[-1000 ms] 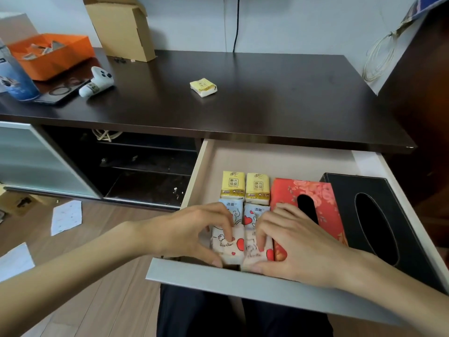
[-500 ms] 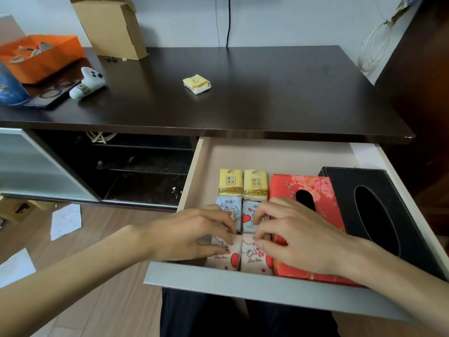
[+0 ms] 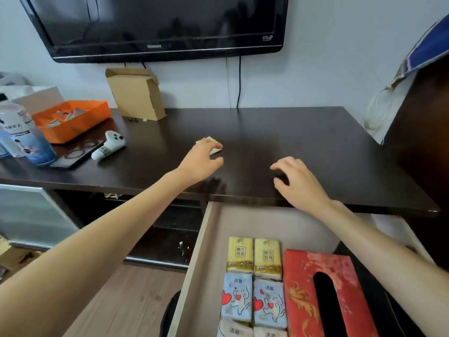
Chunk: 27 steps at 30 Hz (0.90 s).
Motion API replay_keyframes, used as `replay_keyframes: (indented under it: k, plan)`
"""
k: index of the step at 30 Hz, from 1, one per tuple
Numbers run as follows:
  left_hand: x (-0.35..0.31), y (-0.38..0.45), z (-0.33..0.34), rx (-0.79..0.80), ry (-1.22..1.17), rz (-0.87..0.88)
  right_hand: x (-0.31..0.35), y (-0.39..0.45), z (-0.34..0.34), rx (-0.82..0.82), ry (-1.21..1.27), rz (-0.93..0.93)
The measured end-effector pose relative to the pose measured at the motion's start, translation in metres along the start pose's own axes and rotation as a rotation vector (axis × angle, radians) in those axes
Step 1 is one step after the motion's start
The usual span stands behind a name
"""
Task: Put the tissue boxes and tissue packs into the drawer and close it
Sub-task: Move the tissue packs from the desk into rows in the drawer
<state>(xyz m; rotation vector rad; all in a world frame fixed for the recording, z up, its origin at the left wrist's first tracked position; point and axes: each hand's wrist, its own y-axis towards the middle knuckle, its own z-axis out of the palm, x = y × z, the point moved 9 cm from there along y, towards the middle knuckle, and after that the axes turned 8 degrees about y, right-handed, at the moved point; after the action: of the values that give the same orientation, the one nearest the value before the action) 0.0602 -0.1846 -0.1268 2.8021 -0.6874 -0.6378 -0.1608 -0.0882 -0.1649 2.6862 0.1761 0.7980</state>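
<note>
Red and patterned with flowers, a tissue box (image 3: 323, 295) lies in the open drawer (image 3: 199, 276) at the near edge of the view, its dark oval slot facing up. Just left of it, touching in neat rows, are tissue packs: two blue packs (image 3: 252, 302) with cats and hearts, two more pale ones cut off by the frame below them, and two yellow packs (image 3: 254, 257) behind. To the right of the red box a black box (image 3: 379, 310) is mostly hidden under the right forearm. Both bare arms reach forward over the drawer to the dark desk (image 3: 303, 142). The right hand (image 3: 297, 182) rests near the desk's front edge with fingers curled loosely down, grasping nothing. The left hand (image 3: 201, 162) is further in, its fingers bent over a last yellow pack (image 3: 215, 145) that lies on the desk; the fingertips touch or nearly touch it, and whether they grip it I cannot tell. Left along the desk lie a white controller (image 3: 109, 144), a black tablet (image 3: 75, 155), a blue bottle (image 3: 21, 137) and an orange tray (image 3: 73, 120). A cardboard box (image 3: 136, 93) stands against the wall, with a black TV (image 3: 158, 25) mounted above.
</note>
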Motion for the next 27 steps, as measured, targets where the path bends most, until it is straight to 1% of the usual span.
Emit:
replay_keyframes:
  k: [3,5,7,9,14,17,20,22,25,27]
  plan:
    - [0.029,0.044,0.022,0.077,0.115,-0.122,-0.007,0.002,0.006,-0.085,-0.066,-0.006]
    - [0.045,0.059,0.037,0.134,0.191,-0.184,-0.01,0.003,0.007,-0.103,-0.077,-0.01]
    - [0.048,0.062,0.048,0.154,0.288,-0.184,-0.016,0.004,0.007,-0.099,-0.055,0.016]
    - [0.035,0.056,0.052,0.108,0.329,-0.111,-0.019,0.005,0.009,-0.098,-0.028,0.03]
    - [-0.028,0.0,0.061,0.06,0.176,0.254,-0.019,0.003,0.008,-0.117,0.028,0.028]
    - [-0.057,-0.035,0.064,0.055,0.026,0.366,-0.02,0.003,0.006,-0.113,0.096,0.028]
    - [-0.067,-0.052,0.064,0.086,-0.078,0.348,-0.022,0.002,0.002,-0.103,0.282,0.034]
    - [-0.066,-0.059,0.056,0.083,-0.173,0.298,-0.021,0.002,0.002,-0.044,0.395,0.043]
    - [-0.061,-0.072,0.031,-0.017,-0.279,0.264,-0.006,0.007,0.011,0.099,0.433,0.024]
    - [-0.054,-0.087,0.022,-0.016,-0.29,0.216,0.007,0.008,0.023,0.217,0.371,0.009]
